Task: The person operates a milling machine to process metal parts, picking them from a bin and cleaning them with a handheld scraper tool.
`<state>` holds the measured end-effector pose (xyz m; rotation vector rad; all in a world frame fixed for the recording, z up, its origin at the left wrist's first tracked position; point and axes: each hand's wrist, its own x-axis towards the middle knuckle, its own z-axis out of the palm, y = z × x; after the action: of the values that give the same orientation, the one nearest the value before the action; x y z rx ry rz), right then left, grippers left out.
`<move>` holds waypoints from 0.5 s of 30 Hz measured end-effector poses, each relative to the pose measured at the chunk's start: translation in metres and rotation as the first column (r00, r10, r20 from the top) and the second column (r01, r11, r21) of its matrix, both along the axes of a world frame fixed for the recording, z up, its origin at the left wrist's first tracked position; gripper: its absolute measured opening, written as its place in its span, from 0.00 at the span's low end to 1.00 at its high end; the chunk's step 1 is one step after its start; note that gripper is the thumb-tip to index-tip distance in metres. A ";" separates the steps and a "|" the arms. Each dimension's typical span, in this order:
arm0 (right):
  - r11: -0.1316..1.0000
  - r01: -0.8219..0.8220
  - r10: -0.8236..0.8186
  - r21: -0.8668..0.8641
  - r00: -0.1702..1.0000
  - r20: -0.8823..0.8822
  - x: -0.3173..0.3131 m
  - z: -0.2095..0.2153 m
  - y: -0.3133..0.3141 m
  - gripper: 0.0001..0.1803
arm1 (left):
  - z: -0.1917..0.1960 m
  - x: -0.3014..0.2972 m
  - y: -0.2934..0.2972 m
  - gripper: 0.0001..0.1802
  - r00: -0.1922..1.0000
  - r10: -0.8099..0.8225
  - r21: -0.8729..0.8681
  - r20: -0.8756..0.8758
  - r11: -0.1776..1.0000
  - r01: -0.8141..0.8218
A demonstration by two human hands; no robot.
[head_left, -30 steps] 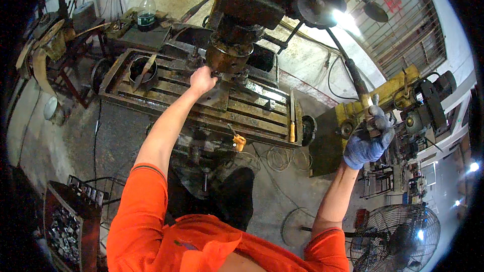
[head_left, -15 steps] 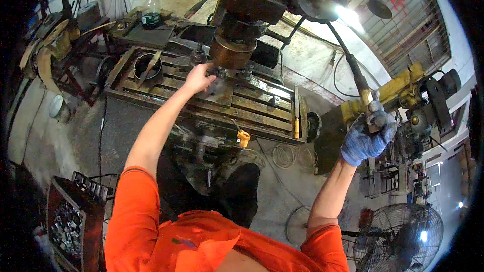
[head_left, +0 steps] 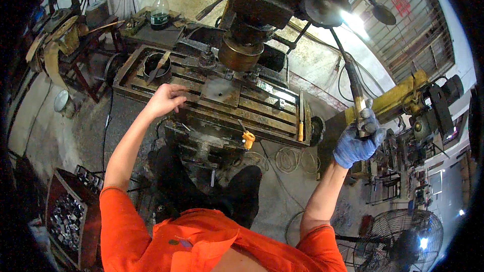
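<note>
My bare left hand [head_left: 168,100] is over the front left edge of the machine's slotted table [head_left: 262,113]. Its fingers are curled toward the thumb; whatever is between them is too small to make out. My right hand [head_left: 359,140], in a blue-grey glove, is wrapped round the end of a long lever [head_left: 356,83] coming down from the machine head. Above the table hangs the round metal spindle head [head_left: 241,53]. A flat metal plate [head_left: 222,92] with a small dark hole lies on the table below it.
A dark pot [head_left: 157,73] with a brush stands on the table's left end. An orange-handled tool [head_left: 301,131] lies at the right end. A yellow air gun [head_left: 248,140] hangs in front. At lower left is a box [head_left: 88,226] of small metal pieces; a fan [head_left: 398,242] stands at lower right.
My left hand has drawn back from below the spindle head, toward the left and nearer to me. My right hand still grips the lever, slightly shifted in view. The view has shifted a little.
</note>
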<state>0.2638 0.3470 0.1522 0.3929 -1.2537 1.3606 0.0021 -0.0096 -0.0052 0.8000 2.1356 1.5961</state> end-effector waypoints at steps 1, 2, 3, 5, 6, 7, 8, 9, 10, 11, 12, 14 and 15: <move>1.000 0.016 -0.015 -0.021 0.999 0.028 0.002 -0.002 -0.001 0.20 | -0.002 0.001 -0.003 0.20 1.000 -0.004 0.021 0.003 1.000 0.004; 0.998 0.037 -0.035 -0.042 0.998 0.055 0.004 -0.004 0.000 0.21 | -0.003 0.003 -0.003 0.19 1.000 0.004 0.039 -0.018 0.999 -0.004; 0.989 0.062 -0.051 -0.131 0.995 0.086 0.006 -0.003 -0.008 0.21 | 0.000 0.005 0.001 0.18 0.999 -0.005 0.054 -0.047 0.998 0.007; 0.848 -0.167 0.149 -0.503 0.986 -0.078 0.007 0.005 -0.035 0.16 | 0.005 0.007 0.004 0.17 0.996 -0.061 0.053 -0.068 0.997 0.064; 0.966 0.217 -0.198 -0.139 0.970 0.141 0.011 -0.005 -0.020 0.15 | 0.015 0.013 0.010 0.17 0.989 -0.016 0.015 -0.144 1.000 0.018; 0.794 0.572 -0.602 0.205 0.788 0.129 0.015 -0.018 -0.003 0.14 | 0.018 0.010 0.016 0.17 0.986 -0.081 0.034 -0.148 0.996 0.087; 0.595 0.722 -0.794 0.352 0.595 0.122 0.013 -0.014 -0.011 0.08 | 0.024 0.021 0.020 0.17 0.995 0.011 0.064 -0.096 0.998 -0.005; 0.340 0.816 -0.934 0.467 0.352 0.064 0.013 -0.008 -0.020 0.04 | 0.019 0.015 0.020 0.17 0.981 -0.024 0.023 -0.192 0.999 0.029; 0.448 0.788 -0.889 0.421 0.442 0.119 0.009 -0.012 -0.016 0.06 | 0.036 0.026 0.019 0.16 0.997 -0.027 -0.022 -0.076 0.999 0.025; 0.774 0.607 -0.632 0.181 0.726 0.271 -0.001 -0.017 -0.021 0.08 | 0.031 0.031 0.011 0.14 0.997 0.052 0.140 -0.051 0.989 -0.044; 0.921 0.378 -0.334 -0.090 0.889 0.314 -0.009 -0.018 -0.026 0.11 | 0.026 0.026 0.000 0.14 0.996 0.078 0.098 -0.050 0.993 -0.073; 0.934 0.342 -0.294 -0.106 0.902 0.314 -0.004 -0.009 -0.031 0.07 | 0.027 0.029 0.006 0.16 0.990 0.093 0.109 -0.109 0.991 -0.082; 0.926 0.379 -0.377 0.002 0.922 0.088 -0.005 -0.012 -0.016 0.11 | 0.021 0.022 0.013 0.18 0.995 0.045 0.104 -0.084 0.994 -0.036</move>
<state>0.2589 0.3309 0.1400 0.0716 -1.3112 1.0626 0.0236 0.0030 0.0155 0.8785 2.1563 1.7342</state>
